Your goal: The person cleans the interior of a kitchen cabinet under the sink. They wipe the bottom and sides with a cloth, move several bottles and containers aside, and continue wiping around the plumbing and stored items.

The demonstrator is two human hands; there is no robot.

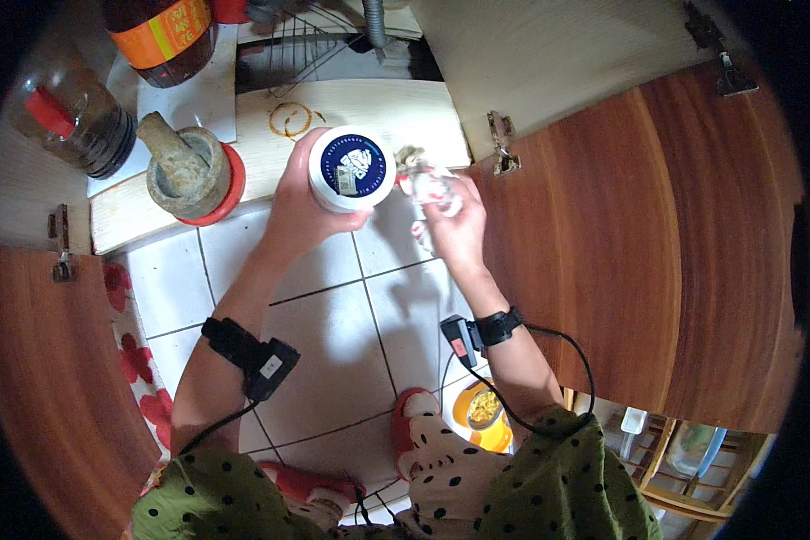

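My left hand [310,189] is closed around a white round tub [352,169] with a dark blue lid, held above the front edge of a pale wooden cabinet shelf [351,101]. Just to its right, my right hand [455,219] grips a crumpled white and red cloth [435,192], partly blurred. A brown ring stain [290,120] marks the shelf behind the tub. On the shelf's left part, a stone mortar [192,172] with its pestle [169,148] leaning inside stands on a red round base [236,182].
Large bottles [165,40] stand at the back left, one with a red handle [49,113]. Open brown cabinet doors [601,256] flank both sides. A wire rack [304,50] and a grey hose [374,23] lie behind. A yellow container [489,432] sits on the tiled floor [324,344].
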